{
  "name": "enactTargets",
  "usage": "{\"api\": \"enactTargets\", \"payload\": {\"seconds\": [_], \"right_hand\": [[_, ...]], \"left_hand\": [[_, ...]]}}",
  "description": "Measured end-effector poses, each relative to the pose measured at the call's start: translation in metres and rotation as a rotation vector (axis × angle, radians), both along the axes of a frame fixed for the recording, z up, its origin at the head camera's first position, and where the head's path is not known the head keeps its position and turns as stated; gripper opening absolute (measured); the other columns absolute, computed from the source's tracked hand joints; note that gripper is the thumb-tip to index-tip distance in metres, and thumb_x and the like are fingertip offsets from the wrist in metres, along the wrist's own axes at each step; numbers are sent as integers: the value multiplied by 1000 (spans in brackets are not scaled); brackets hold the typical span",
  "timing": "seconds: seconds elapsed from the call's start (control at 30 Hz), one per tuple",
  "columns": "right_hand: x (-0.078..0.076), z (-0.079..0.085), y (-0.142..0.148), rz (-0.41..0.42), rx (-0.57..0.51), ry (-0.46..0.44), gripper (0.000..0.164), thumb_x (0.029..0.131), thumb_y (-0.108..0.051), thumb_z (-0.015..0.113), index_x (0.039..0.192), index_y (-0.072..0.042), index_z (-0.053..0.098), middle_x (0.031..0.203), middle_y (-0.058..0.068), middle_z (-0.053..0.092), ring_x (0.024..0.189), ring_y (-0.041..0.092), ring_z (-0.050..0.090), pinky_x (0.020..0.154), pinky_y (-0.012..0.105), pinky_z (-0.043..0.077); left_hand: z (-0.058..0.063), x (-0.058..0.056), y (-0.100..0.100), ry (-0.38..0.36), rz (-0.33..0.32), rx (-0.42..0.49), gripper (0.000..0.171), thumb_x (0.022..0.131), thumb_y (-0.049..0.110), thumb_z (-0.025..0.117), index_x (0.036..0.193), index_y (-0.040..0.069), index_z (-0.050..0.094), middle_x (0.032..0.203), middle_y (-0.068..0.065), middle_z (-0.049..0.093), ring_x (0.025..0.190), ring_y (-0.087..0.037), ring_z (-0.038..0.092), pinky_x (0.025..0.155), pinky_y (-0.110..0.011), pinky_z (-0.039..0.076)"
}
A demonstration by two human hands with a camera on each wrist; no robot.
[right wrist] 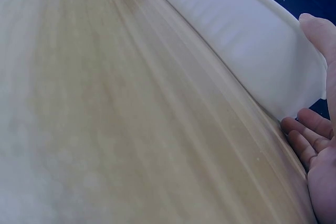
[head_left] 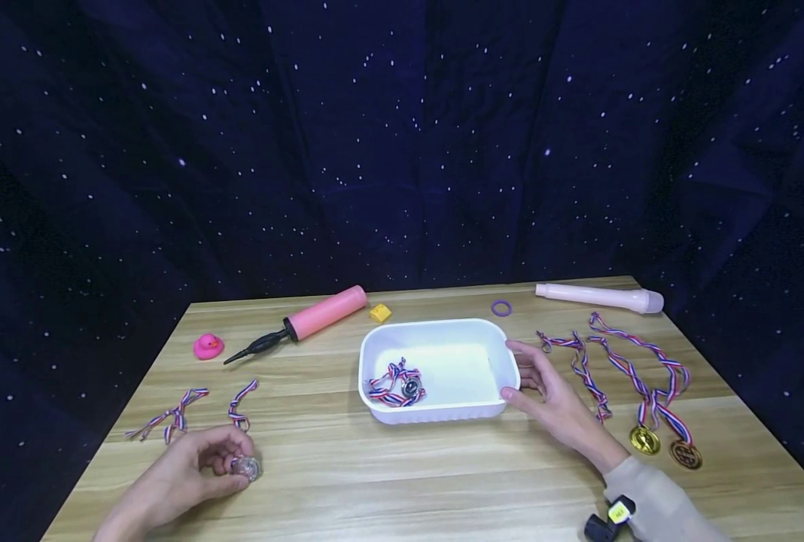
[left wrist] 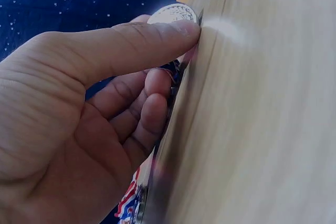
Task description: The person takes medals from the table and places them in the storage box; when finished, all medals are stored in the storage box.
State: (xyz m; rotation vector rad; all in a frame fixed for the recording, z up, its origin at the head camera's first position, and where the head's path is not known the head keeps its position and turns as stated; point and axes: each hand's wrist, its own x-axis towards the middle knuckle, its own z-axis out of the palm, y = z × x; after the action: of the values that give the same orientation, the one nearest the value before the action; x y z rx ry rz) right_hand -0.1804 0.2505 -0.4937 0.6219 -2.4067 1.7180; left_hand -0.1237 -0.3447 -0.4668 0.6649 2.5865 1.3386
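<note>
My left hand pinches a silver medal between thumb and fingers, low over the table's left side. In the left wrist view the medal's shiny face shows above the thumb. Its striped ribbon trails behind the hand. My right hand holds the right end of a white plastic bin, thumb at the front corner of the rim, fingers along the end wall. Inside the bin, on the left, lies another silver medal with its bunched ribbon.
Another striped ribbon lies at left. Right of the bin are a gold medal, a bronze medal and ribbons. Behind lie a pink duck, a pink hand pump, a yellow block, a purple ring and a pale pink microphone-shaped stick.
</note>
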Motion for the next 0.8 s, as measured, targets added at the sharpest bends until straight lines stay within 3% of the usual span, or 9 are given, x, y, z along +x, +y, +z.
{"api": "enactTargets", "payload": {"seconds": [0.2, 0.43, 0.57, 0.8], "right_hand": [[1, -1, 0, 5, -1, 0, 74, 105, -9, 78, 168, -13, 40, 151, 20, 60, 132, 36, 64, 110, 19, 53], [1, -1, 0, -2, 6, -1, 74, 105, -10, 78, 168, -14, 41, 151, 20, 60, 132, 37, 63, 110, 19, 53], [0, 0, 0, -5, 13, -3, 74, 105, -11, 79, 168, -14, 41, 151, 20, 60, 132, 37, 64, 110, 20, 54], [-1, 0, 0, 4, 11, 15, 74, 104, -9, 79, 168, -11, 41, 150, 21, 60, 131, 38, 64, 109, 20, 54]], "left_hand": [[1, 3, 6, -21, 19, -3, 19, 97, 15, 87, 113, 20, 79, 103, -1, 75, 89, -17, 69, 76, -26, 59], [2, 5, 16, 100, 58, -24, 18, 99, 15, 86, 114, 24, 83, 113, 5, 80, 103, -7, 74, 89, -18, 60], [4, 4, 20, 122, 78, -10, 21, 100, 11, 84, 118, 21, 84, 121, 4, 81, 115, -3, 73, 95, -16, 59], [8, 2, 24, 21, 79, 105, 27, 100, 4, 82, 127, 5, 80, 128, -17, 77, 105, -10, 78, 84, -30, 68]]}}
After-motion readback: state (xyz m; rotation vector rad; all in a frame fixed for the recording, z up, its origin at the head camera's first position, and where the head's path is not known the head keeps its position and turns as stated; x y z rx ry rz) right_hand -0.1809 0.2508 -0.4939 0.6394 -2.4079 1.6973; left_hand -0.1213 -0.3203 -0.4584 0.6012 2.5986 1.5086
